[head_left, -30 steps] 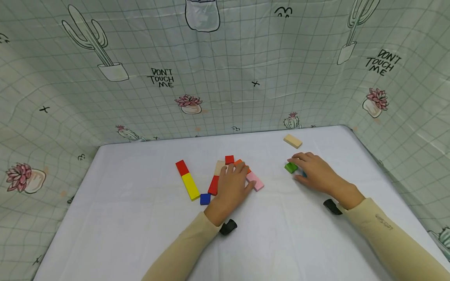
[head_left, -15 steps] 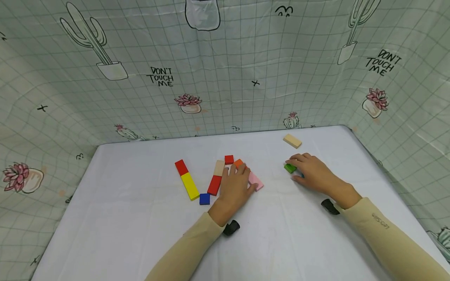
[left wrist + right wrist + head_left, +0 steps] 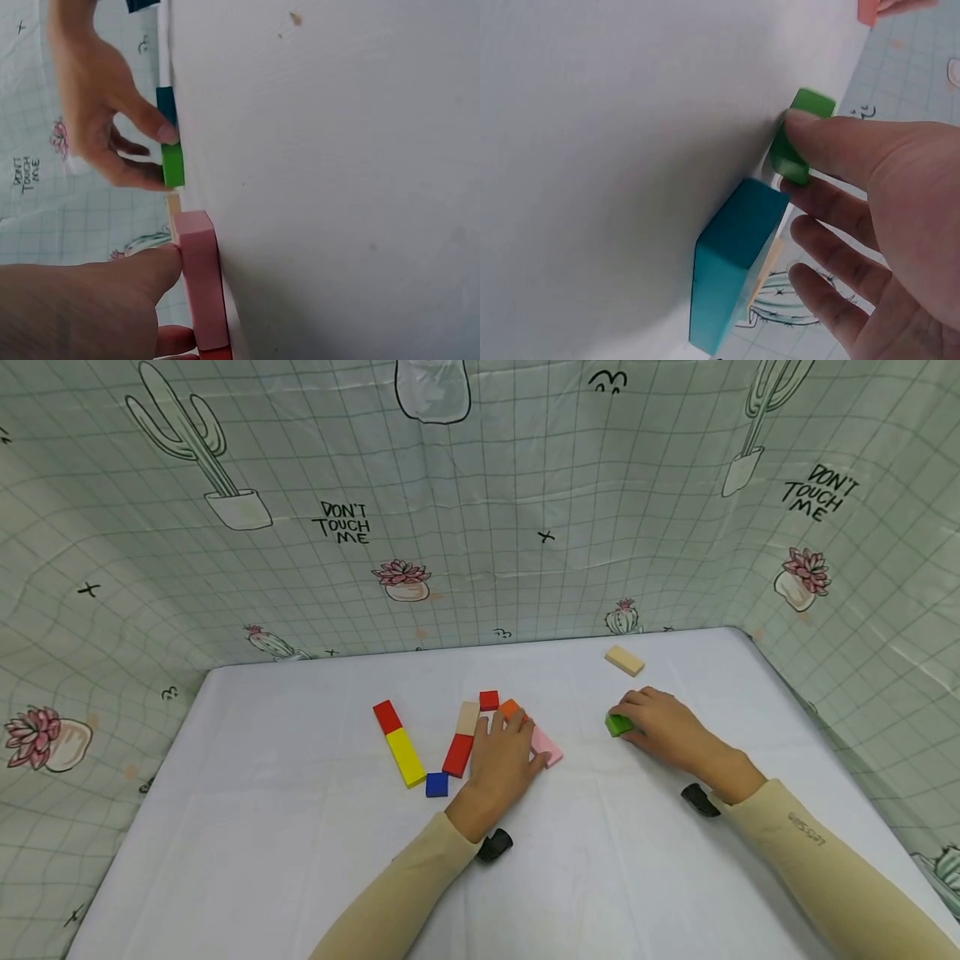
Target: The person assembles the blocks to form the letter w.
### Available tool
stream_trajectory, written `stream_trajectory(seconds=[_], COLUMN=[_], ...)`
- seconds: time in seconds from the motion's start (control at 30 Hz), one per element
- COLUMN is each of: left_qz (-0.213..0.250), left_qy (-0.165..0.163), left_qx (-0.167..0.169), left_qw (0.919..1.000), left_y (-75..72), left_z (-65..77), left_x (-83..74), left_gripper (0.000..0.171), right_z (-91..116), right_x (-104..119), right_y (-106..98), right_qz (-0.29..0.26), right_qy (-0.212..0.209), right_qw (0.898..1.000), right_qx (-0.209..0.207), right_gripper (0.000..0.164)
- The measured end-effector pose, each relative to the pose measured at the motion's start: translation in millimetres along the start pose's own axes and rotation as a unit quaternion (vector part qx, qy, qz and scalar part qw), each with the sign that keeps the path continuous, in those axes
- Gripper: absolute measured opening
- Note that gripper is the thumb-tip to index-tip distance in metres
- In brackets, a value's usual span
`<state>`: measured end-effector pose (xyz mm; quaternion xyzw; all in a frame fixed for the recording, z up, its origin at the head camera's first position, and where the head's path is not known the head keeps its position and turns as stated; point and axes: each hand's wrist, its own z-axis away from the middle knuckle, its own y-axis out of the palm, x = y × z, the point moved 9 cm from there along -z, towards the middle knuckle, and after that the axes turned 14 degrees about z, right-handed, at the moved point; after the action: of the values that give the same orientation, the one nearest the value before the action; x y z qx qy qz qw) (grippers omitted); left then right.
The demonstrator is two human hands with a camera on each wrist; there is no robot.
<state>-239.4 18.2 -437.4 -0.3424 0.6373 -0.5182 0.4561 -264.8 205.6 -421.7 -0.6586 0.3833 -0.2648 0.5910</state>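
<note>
My right hand [image 3: 667,728] pinches a small green block [image 3: 618,725] between thumb and forefinger, low over the white table. A teal block [image 3: 739,244] lies close by; the hand hides it in the head view. My left hand [image 3: 498,768] rests over a slanted row of blocks, its fingers stretched forward. Its thumb touches the pink block [image 3: 201,281] and its fingertips lie by the orange block [image 3: 509,708]. Left of this hand, a beige block [image 3: 468,718] and a red block [image 3: 457,755] stand end to end, and a small red block [image 3: 489,700] sits behind.
Further left, a red block [image 3: 387,717] and a yellow block [image 3: 406,758] form a slanted line. A small blue block [image 3: 437,785] sits at the near end. One pale wooden block [image 3: 624,661] lies near the table's back edge. A patterned cloth [image 3: 480,527] hangs behind.
My right thumb and forefinger have closed on the green block, which has turned slightly. My left hand has shifted a little to the right, uncovering more of the red and beige blocks.
</note>
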Motion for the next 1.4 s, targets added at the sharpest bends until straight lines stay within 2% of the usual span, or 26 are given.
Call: stream_trajectory(seconds=[0.17,0.5,0.7,1.13,1.4], left_qz=[-0.004,-0.015,-0.017,-0.034,-0.031], left_qy=[-0.004,-0.005,-0.008,-0.002,-0.002], left_qx=[0.002,0.005,0.008,0.001,0.003], left_qw=[1.0000,0.9999,0.9998,0.9994,0.9995], left_y=[-0.2,-1.5,-1.6,-1.9,-1.6], left_z=[0.7,1.8,1.9,3.5,3.2], left_x=[-0.8,-1.8,-1.8,-3.0,-3.5], left_gripper=[0.060,0.061,0.061,0.061,0.061], right_z=[-1.3,1.7,5.1,5.8,4.0], right_x=[7.5,45.6,61.4,79.5,84.2], right_y=[0.6,-9.2,-10.9,-10.2,-10.1], right_qz=[-0.007,-0.012,-0.006,-0.001,0.022], right_qy=[0.000,-0.022,-0.042,-0.068,-0.070], right_qw=[1.000,1.000,0.999,0.997,0.997], right_qx=[-0.008,-0.014,-0.017,-0.027,-0.035], right_gripper=[0.034,0.034,0.035,0.034,0.034])
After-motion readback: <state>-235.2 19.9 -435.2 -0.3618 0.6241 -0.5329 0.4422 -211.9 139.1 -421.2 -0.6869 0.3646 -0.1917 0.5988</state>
